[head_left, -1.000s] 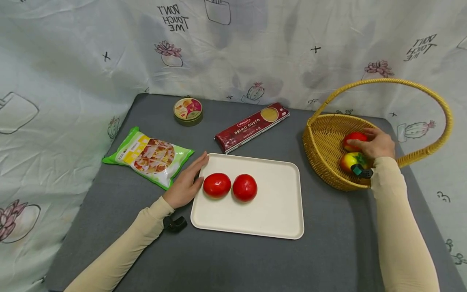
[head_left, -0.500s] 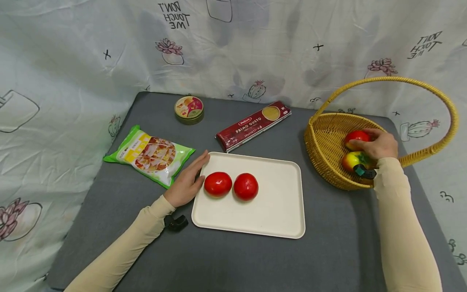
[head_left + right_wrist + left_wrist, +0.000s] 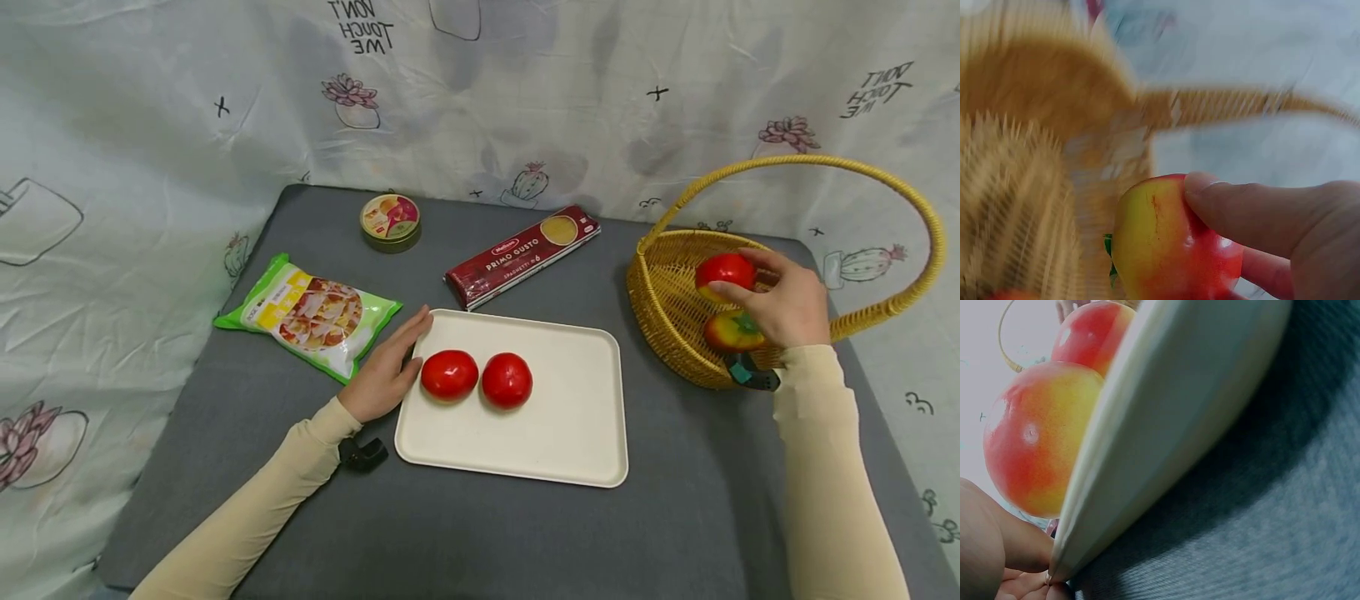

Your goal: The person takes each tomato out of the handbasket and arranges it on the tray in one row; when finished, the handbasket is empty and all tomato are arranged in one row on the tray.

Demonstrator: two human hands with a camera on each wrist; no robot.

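Observation:
In the head view, my right hand (image 3: 791, 300) holds a red-and-yellow persimmon (image 3: 725, 275) between thumb and fingers above the wicker basket (image 3: 660, 333). The right wrist view shows this held persimmon (image 3: 1172, 244) with its green leafy top facing left. A second persimmon (image 3: 733, 331) lies in the basket below. My left hand (image 3: 382, 375) rests along the left edge of a cream tray (image 3: 570, 400), its fingers fairly straight and the thumb touching the rim. Two glossy fruits, the left one (image 3: 449, 375) and the right one (image 3: 507, 381), sit on the tray, red above and yellow lower down.
A green-and-white bag (image 3: 318, 317) lies left of the tray. Behind the tray are a round tin (image 3: 390, 221) and a red spaghetti pack (image 3: 521, 257). The basket's tall handle (image 3: 933, 242) arches over its right side. Printed cloth (image 3: 487, 108) hangs behind the grey table (image 3: 487, 542).
My right hand has lifted the persimmon from the basket's floor, a little up and towards me. The other persimmon has tipped slightly. My left hand stays at the tray's edge.

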